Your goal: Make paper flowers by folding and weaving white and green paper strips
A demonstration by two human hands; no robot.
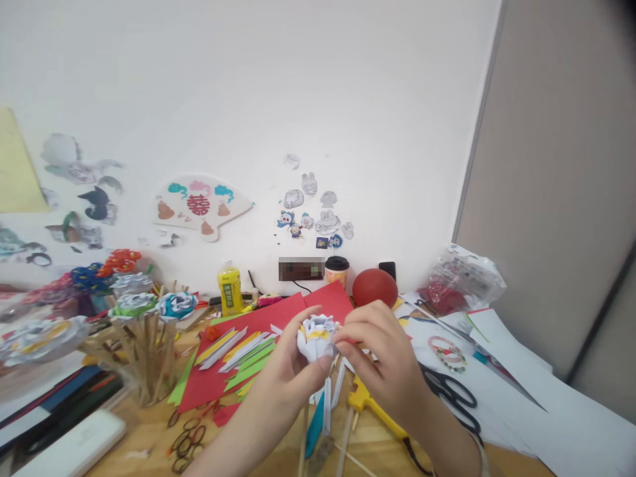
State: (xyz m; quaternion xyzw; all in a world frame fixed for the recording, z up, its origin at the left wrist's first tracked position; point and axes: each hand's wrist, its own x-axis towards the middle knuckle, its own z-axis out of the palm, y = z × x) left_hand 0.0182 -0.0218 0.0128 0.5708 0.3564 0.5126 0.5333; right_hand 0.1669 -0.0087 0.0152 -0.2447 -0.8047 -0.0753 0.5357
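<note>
My left hand (285, 371) curls around a white paper flower (318, 328) with yellow petals, its thumb in front and fingers behind. At the flower's right edge, my right hand (380, 348) pinches with thumb and forefinger; the exact bit between the fingertips is hidden. Below the hands are a yellow glue gun (365, 401) with a dark cord, a teal tool (315, 427), folded white strips (326, 404) and thin wooden sticks (302, 440). Left of the flower, white, yellow and green folded paper strips (248, 361) lie on red paper (199, 384).
Black-handled scissors (450, 391) and white sheets (586, 411) lie at right. Behind stand a yellow bottle (229, 288), a lidded cup (336, 270) and a red balloon-like ball (375, 288). At left are a container of wooden sticks (146, 364), paper flowers (132, 305) and rubber bands (189, 437).
</note>
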